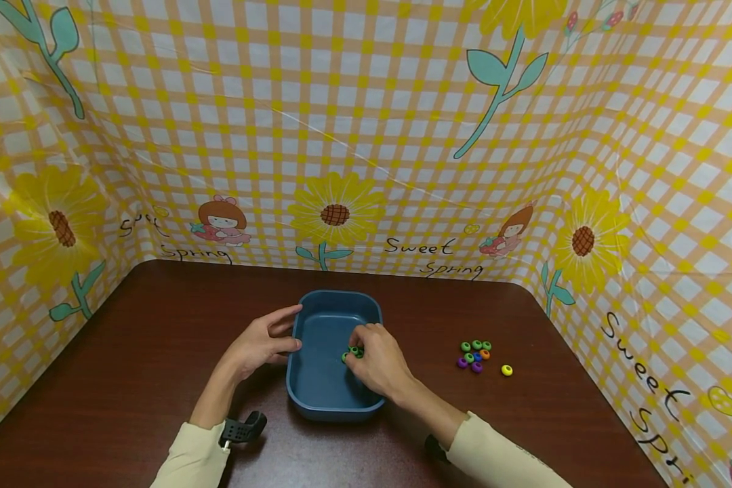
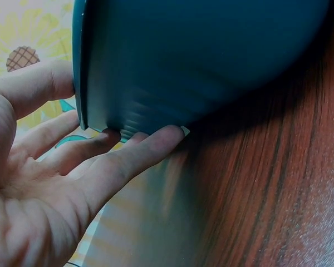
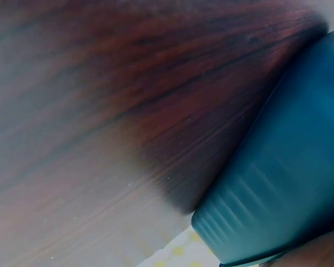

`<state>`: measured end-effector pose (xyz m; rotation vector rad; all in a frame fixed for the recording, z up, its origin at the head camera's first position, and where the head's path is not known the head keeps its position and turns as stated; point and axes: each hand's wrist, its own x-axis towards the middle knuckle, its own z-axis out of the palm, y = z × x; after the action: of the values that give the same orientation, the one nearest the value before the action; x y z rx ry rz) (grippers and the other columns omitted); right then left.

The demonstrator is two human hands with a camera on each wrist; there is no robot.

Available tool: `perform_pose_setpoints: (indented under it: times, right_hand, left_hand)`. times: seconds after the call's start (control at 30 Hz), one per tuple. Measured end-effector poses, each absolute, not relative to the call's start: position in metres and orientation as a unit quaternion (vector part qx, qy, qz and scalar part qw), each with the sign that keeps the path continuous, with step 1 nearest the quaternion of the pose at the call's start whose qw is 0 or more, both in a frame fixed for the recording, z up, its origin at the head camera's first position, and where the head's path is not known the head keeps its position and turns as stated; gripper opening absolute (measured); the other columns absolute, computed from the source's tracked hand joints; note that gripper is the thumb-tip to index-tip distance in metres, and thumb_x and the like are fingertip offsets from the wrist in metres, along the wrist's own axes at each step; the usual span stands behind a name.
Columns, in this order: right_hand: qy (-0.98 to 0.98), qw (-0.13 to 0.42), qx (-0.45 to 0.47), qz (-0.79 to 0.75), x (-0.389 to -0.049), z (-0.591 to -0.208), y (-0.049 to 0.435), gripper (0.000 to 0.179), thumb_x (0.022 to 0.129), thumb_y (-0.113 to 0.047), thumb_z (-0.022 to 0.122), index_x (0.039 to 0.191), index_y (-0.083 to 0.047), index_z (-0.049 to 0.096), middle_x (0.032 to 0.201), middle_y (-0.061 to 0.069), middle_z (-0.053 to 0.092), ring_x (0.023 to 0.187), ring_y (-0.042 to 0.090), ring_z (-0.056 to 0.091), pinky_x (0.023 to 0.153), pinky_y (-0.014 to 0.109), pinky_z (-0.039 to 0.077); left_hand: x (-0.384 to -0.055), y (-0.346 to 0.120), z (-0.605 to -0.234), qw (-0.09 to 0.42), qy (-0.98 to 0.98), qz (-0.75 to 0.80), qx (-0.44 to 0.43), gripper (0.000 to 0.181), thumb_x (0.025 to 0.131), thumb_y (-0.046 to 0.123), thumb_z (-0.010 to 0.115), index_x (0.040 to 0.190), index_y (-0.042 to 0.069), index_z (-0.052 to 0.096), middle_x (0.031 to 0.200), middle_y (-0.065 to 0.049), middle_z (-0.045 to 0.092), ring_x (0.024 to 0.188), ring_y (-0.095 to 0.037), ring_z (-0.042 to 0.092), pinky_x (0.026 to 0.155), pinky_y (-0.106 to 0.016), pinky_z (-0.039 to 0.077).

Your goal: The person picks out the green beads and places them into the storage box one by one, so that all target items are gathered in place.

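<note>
A blue rectangular plastic bin with rounded corners stands on the table. My left hand is at its left side, fingers extended; in the left wrist view, fingertips lie along the bin's ribbed outer wall and the thumb is at the rim. My right hand reaches over the right rim into the bin, fingers curled around several green beads low inside it. In the right wrist view only a bit of that hand shows beside the outer wall, and the beads are out of sight.
Right of the bin lies a loose cluster of beads: several green beads, purple beads, a blue bead and an orange bead. A yellow bead lies apart. Checked sunflower cloth walls the dark wooden table.
</note>
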<state>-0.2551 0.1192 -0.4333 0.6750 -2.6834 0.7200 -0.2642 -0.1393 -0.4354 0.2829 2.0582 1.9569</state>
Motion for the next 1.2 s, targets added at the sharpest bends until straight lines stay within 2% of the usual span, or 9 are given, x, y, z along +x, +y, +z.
perform_pose_setpoints:
  times: [1.2]
  right_hand:
    - [-0.928,0.127,0.249,0.246,-0.2549,-0.4329,0.119,0.012,0.081,-0.012,0.076,0.09,-0.007,0.069,0.086,0.005,0.066,0.081,0.016,0.053,0.069,0.031,0.048]
  left_hand:
    - [-0.2647,-0.1387,-0.4387,0.141,0.714,0.679,0.095,0.075,0.094,0.001,0.068,0.159,0.009,0.033,0.158,-0.026,0.038,0.124,-0.047,0.061,0.088,-0.053,0.059]
